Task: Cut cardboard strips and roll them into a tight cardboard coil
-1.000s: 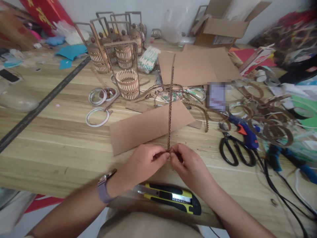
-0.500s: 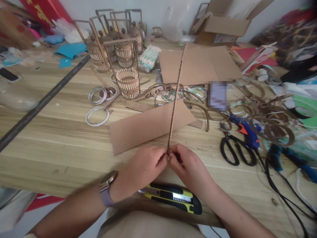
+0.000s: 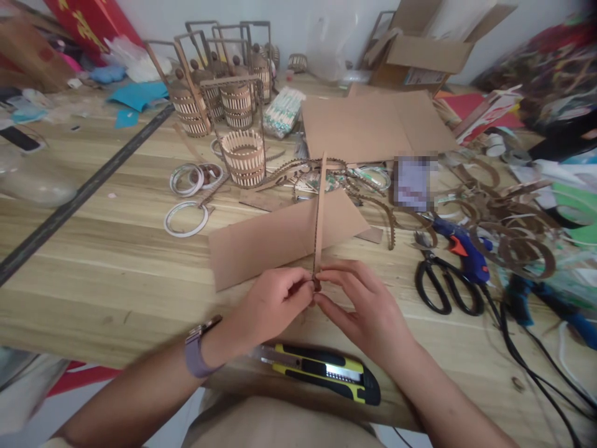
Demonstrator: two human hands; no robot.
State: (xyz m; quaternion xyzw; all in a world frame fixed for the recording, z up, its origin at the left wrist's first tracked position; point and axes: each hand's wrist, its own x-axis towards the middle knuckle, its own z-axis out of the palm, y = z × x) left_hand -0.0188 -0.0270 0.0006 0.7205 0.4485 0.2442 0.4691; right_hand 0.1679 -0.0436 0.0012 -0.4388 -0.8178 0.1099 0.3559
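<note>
Over table (image 3: 116,280), left hand (image 3: 270,298) pinching cardboard strip (image 3: 320,214), right hand (image 3: 368,305) spread alongside

This looks like a craft workshop, its wooden tabletop (image 3: 116,261) strewn with scissors (image 3: 428,254), a glue gun (image 3: 470,254), a utility knife (image 3: 321,371), cut cardboard (image 3: 275,241) and small slatted baskets (image 3: 244,169).

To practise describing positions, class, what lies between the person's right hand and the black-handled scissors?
In the head view, only bare wooden tabletop shows between the right hand and the black-handled scissors.
</note>
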